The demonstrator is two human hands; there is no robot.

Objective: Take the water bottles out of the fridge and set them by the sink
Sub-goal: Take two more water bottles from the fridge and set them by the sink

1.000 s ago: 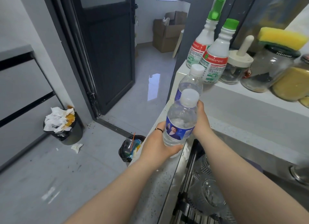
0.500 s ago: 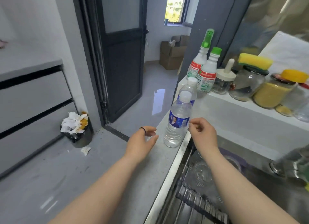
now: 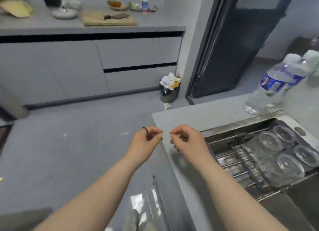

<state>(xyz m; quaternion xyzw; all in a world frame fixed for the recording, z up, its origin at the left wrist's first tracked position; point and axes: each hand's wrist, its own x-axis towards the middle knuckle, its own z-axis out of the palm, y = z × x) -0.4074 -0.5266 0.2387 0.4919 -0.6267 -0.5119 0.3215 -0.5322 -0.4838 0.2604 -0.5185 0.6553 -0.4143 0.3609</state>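
Observation:
Two clear water bottles with blue labels stand close together on the grey counter (image 3: 198, 115) at the right edge; the nearer bottle (image 3: 269, 86) half hides the second bottle (image 3: 298, 72). They are just beyond the sink (image 3: 259, 155). My left hand (image 3: 146, 141) and my right hand (image 3: 186, 139) hover side by side over the counter's near corner, fingers loosely curled, holding nothing. A third small bottle (image 3: 145, 4) stands on the far counter. The fridge is out of sight.
The sink holds a wire rack with several upturned glasses (image 3: 284, 161). A bin (image 3: 170, 91) full of paper stands by the dark door (image 3: 241, 41). The far counter carries a cutting board (image 3: 108, 18), plates and food. Grey floor lies between the counters.
My hands let go of the bottle and drew back to the counter's corner. The view swung left, so the bottles now sit at the right edge.

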